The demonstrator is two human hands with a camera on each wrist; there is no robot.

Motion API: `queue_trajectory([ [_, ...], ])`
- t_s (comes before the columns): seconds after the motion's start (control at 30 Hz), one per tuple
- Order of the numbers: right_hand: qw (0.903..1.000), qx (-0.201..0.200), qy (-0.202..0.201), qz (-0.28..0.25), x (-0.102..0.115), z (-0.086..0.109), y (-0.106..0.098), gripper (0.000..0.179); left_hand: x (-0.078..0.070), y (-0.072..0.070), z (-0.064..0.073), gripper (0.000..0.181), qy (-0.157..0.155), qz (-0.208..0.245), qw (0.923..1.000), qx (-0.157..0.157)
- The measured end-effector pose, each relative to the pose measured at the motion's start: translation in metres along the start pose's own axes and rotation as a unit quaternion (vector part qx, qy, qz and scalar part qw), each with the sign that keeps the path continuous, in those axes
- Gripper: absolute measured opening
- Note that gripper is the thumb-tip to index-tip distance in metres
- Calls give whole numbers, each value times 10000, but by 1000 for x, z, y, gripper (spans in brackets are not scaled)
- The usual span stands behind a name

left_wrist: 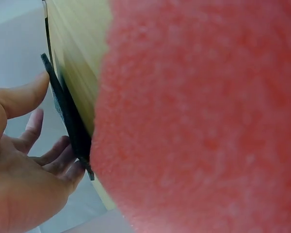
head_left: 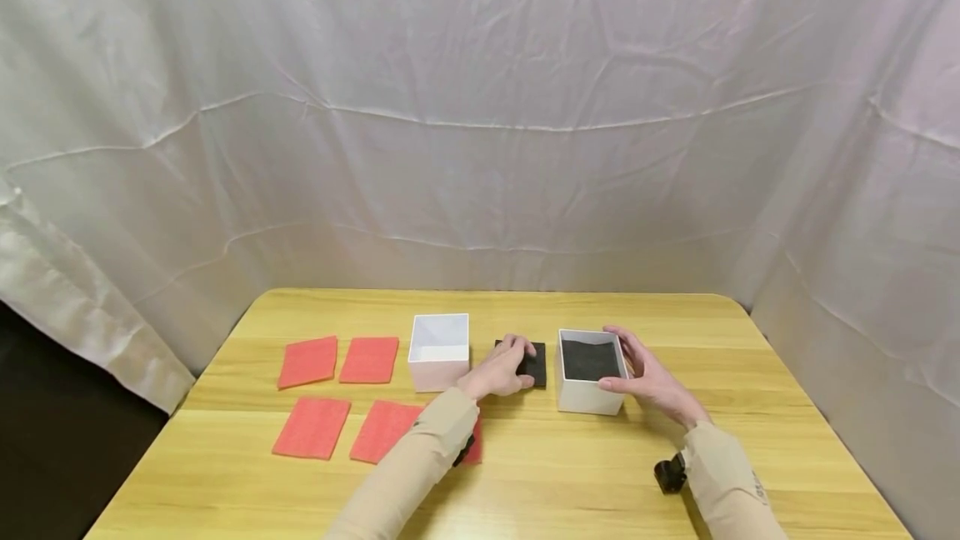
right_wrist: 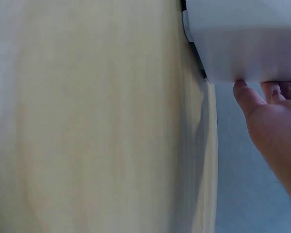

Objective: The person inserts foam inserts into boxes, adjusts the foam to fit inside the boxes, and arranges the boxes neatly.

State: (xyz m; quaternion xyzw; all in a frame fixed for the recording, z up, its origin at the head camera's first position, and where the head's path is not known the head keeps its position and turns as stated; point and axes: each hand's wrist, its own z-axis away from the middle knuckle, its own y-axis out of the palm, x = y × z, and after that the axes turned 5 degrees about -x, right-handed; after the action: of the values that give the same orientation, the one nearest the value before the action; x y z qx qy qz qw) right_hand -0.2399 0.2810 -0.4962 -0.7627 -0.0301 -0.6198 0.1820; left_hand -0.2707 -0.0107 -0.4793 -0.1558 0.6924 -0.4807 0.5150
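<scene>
My left hand [head_left: 498,369] reaches over a flat black foam square [head_left: 536,365] between two white boxes. Seen from the left wrist, its thumb touches one end of the black foam square [left_wrist: 70,114], and the spread fingers meet it lower down. My right hand [head_left: 648,377] grips the right-hand white box [head_left: 588,397] by its right side, thumb at the near corner and a finger at the far one. Inside that box lies black foam [head_left: 590,361]. In the right wrist view, fingertips [right_wrist: 241,85] rest against the box wall [right_wrist: 247,53].
A second white box [head_left: 438,373], open at the top, stands left of the black square. Several red foam squares [head_left: 311,429] lie in two rows on the left of the wooden table [head_left: 570,490]; my left forearm covers part of the near row. Pale curtains hang behind.
</scene>
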Motion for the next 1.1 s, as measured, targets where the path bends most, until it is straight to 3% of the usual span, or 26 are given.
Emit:
queue_trajectory([
  [0.33, 10000, -3, 33, 25, 0, 0, 1, 85, 0, -4, 2, 34, -25, -385, 9992, 106],
  [0.63, 10000, -16, 43, 41, 1, -1, 0, 88, -1, -4, 4, 41, -176, -180, 9995, -198],
  [0.93, 9999, -10, 104, 39, 2, -1, 0, 88, -3, -1, 4, 46, -23, -545, 9970, -553],
  [1.1, 9999, -35, 109, 22, 3, -1, 0, 85, -3, -1, 5, 44, 94, -216, 9968, -762],
])
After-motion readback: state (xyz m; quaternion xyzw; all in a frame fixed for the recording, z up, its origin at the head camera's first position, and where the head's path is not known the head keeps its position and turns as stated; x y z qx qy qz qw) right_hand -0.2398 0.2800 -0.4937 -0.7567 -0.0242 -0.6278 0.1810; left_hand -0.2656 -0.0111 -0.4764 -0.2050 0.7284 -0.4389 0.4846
